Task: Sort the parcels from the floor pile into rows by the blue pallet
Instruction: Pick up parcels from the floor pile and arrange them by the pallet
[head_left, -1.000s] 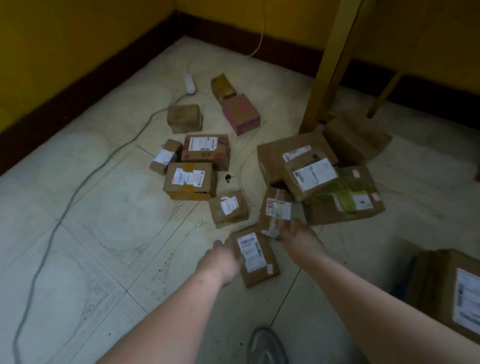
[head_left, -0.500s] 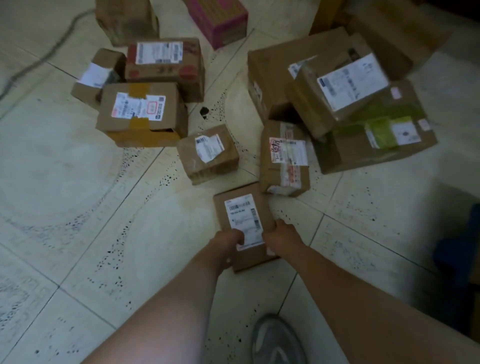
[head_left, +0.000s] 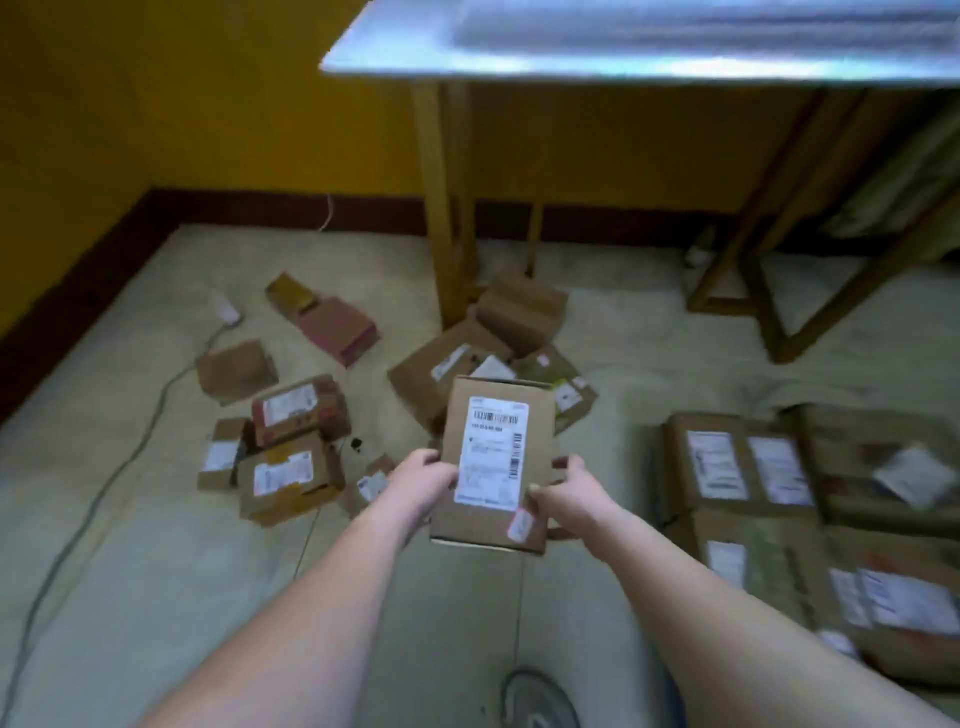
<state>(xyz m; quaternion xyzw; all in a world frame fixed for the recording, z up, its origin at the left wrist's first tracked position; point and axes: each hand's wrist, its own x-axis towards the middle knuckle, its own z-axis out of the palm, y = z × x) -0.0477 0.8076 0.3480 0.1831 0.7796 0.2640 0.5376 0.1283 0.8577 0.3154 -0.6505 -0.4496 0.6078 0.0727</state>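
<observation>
Held parcel: a small brown box, white label up, lifted clear of the floor between both hands.
Left hand: grips the left edge — thumb curled over the label.
Right hand: grips the lower right edge, fingers curled round it.
Floor pile: loose boxes, far centre by the yellow table leg.
Sorted parcels: laid side by side, near right — blurred.
Grey cable: left floor.

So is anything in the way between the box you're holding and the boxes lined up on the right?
Nothing visible. Both hands, left hand and right hand, hold the parcel in the air, and only bare floor lies between it and the rows of parcels.
</observation>
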